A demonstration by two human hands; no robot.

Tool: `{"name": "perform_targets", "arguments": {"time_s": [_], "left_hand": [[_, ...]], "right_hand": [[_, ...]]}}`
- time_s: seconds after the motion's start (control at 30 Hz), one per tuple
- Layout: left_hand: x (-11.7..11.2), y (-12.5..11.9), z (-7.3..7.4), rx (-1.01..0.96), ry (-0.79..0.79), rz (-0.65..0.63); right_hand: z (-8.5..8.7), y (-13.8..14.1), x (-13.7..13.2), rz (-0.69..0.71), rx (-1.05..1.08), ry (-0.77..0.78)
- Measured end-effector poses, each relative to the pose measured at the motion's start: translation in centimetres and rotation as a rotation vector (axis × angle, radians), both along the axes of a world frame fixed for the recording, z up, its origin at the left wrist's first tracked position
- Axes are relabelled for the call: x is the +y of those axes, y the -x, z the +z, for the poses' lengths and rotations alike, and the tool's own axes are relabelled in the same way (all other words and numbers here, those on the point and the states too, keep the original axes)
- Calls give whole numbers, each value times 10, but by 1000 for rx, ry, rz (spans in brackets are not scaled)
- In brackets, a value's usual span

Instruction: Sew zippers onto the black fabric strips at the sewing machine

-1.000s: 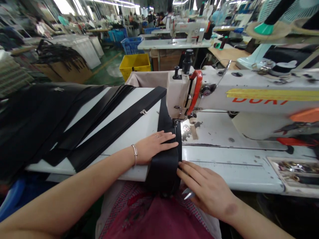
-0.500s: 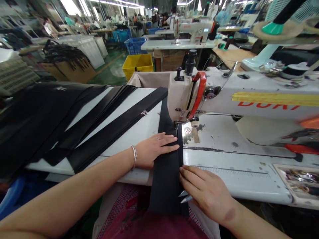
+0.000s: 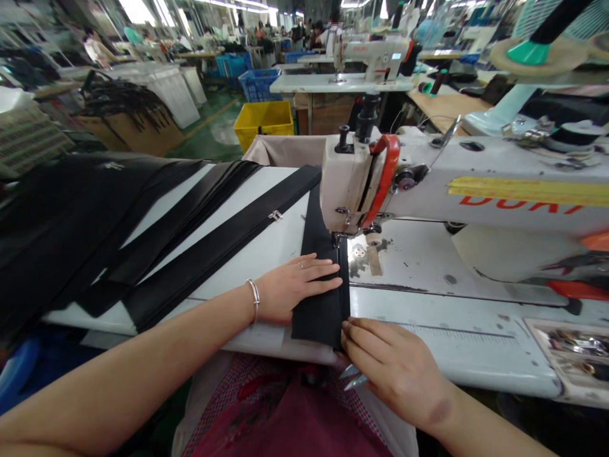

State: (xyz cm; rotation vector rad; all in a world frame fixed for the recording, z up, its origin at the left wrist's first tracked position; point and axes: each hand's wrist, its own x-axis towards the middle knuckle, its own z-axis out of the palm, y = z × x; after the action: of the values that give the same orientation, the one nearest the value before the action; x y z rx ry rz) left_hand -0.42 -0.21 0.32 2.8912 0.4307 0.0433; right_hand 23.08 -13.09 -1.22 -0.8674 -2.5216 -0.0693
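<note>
A black leather-like strip [image 3: 314, 317] runs under the presser foot [image 3: 337, 241] of a sewing machine [image 3: 349, 184]. My left hand [image 3: 290, 285] lies flat on the strip, fingers stretched toward the foot. The strip's near end rests close to the table's front edge. Fingers of my right hand [image 3: 390, 362] are closed on the strip's right edge near that end. Two pointed metal tips of thread snips [image 3: 353, 377] stick out from beneath this hand; their handles are hidden. Left of the machine lies another black strip with a zipper pull [image 3: 275, 216].
More black strips [image 3: 181, 216] and dark panels [image 3: 71, 222] cover the table's left side. A compartment tray [image 3: 571, 352] with small metal parts sits at right. Beyond the table stand a yellow crate [image 3: 264, 120] and a second sewing machine [image 3: 371, 57]; people work far back.
The black strip has moved forward under the machine; its near end, which hung over my lap, is now at the table edge. Both hands stay almost where they were.
</note>
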Motion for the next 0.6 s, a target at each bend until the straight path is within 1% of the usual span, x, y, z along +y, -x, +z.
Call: {"name": "perform_targets", "arguments": {"time_s": [0.13, 0.27, 0.47, 0.6], "left_hand": [[0, 0, 0, 5, 0, -14], [-2, -2, 0, -40, -22, 9], [-4, -4, -4, -65, -56, 27], [-5, -3, -7, -76, -72, 21]], "right_hand": [[-1, 0, 3, -12, 18, -2], [-3, 0, 8, -58, 31, 22], [-7, -5, 24, -119, -1, 125], [-6, -6, 37, -151, -40, 177]]}}
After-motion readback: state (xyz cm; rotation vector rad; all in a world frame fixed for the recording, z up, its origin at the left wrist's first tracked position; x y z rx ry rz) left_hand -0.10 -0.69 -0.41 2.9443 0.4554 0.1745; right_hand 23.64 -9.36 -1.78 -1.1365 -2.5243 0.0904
